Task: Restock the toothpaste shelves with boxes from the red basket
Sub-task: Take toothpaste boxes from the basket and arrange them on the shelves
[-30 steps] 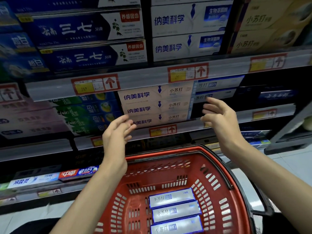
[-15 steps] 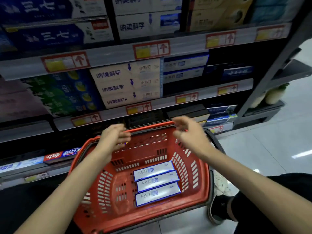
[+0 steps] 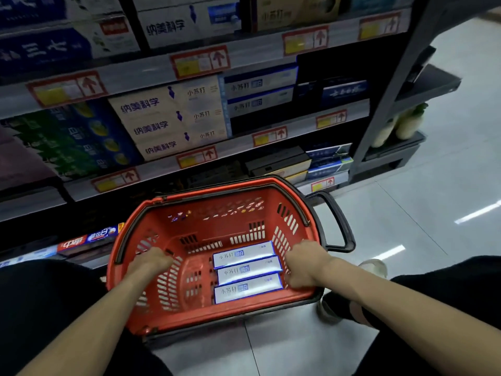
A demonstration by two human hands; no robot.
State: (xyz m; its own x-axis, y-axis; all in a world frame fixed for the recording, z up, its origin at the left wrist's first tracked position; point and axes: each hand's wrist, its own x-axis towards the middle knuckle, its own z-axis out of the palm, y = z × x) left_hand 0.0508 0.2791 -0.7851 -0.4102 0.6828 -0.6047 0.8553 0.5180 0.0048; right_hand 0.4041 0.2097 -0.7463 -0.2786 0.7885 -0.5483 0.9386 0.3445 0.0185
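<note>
The red basket (image 3: 222,226) sits on the pale tiled floor (image 3: 420,207) in front of the shelving, at 6 o'clock from the middle of the view. One of its black handles (image 3: 339,221) is folded outward at the basket's 2 o'clock. Three toothpaste boxes (image 3: 248,271), white with blue edges, lie flat and side by side on the basket bottom, pressed together toward its 4 o'clock side, long sides running from 9 to 3 o'clock.

The left hand (image 3: 150,263) is down inside the basket at its 9 o'clock wall, back toward the camera and fingers curled under; whether it holds anything cannot be told. The right hand (image 3: 305,267) is at 3 o'clock of the boxes, right against their ends, its fingers bent and blurred, so a grip on a box cannot be confirmed.

At 12 o'clock from the basket, two matching boxes (image 3: 260,93) are stacked on the middle shelf (image 3: 238,143), just at 3 o'clock of a stack of cream boxes (image 3: 168,123).
</note>
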